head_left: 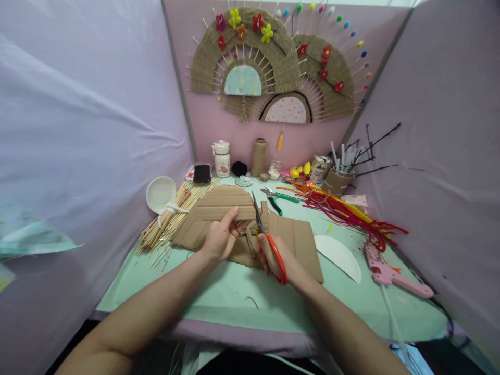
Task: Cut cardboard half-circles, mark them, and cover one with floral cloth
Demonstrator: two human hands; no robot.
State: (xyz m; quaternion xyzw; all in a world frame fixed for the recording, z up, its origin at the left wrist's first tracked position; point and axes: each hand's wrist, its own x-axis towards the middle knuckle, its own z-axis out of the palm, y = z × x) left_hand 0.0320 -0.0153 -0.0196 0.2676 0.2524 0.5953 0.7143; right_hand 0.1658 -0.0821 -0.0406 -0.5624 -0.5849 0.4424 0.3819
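My left hand (221,235) grips a sheet of brown corrugated cardboard (219,205) with a rounded top edge, thumb on top, lifting it slightly off the table. My right hand (275,260) is closed through the orange handles of a pair of scissors (263,229). The blades point up and away, biting into the cardboard at the edge of the curved piece. More flat cardboard (297,239) lies under and to the right of both hands.
A bundle of wooden skewers (172,219) and a white paper plate (161,194) lie at left. Green-handled pliers (283,197), red and yellow pipe cleaners (347,213), a half paper plate (339,252) and a pink glue gun (390,275) lie at right. Jars and twine stand at the back.
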